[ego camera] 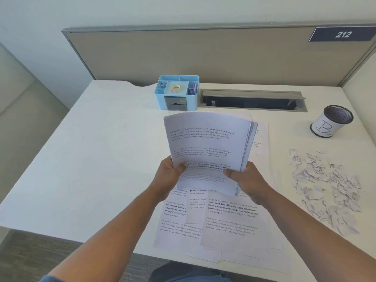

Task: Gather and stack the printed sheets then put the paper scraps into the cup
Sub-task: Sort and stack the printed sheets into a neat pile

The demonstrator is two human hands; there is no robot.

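A dark plate (342,34) on the partition reads "212". The cup (331,121) wears a white label with a handwritten "B". The held sheets (205,147) and the loose sheets (230,218) on the surface repeat one printed paragraph: "Village life is a peaceful, close-knit, and nature-connected way of living. Defined by a slower pace..." The scraps' print is too small to read.

Blue organizer (177,92) beside cable tray (253,101)
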